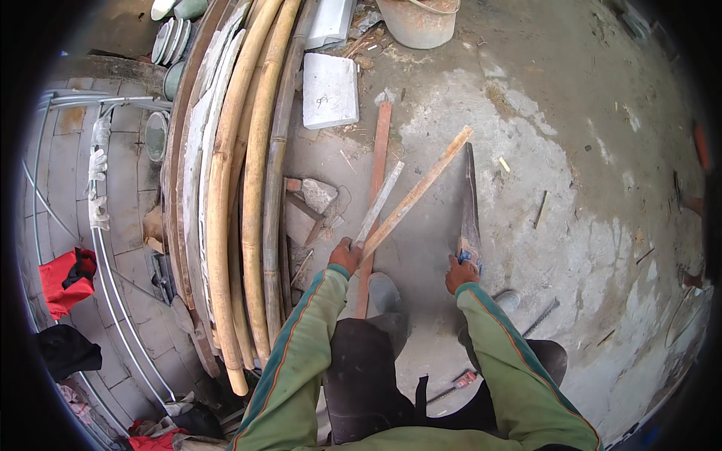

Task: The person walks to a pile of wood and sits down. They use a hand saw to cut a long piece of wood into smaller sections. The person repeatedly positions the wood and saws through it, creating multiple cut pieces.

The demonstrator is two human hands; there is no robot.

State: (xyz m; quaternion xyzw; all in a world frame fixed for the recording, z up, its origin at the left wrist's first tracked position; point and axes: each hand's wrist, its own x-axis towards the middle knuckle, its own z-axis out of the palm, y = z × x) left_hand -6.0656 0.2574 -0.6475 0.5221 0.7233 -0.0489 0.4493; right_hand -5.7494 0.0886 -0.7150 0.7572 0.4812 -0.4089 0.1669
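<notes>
My left hand [343,257] is closed on two wooden strips, a long pale one [425,173] and a shorter greyish one [387,188], both angled away from me to the right. My right hand [459,274] grips the handle of a hand saw [467,203], whose dark blade points forward, just right of the long strip's far end. Beneath the strips, a reddish board [381,128] lies lengthwise on the concrete floor, passing between my left hand and my feet. My grey-shod left foot [383,293] is beside that board.
Long bamboo poles and boards [260,188] are piled at my left, beside tiled ground with pipes [105,270] and red cloth [64,278]. Ahead are a white block [330,90], rubble [317,197] and a bucket [417,22]. A red-handled tool [465,379] lies near my legs.
</notes>
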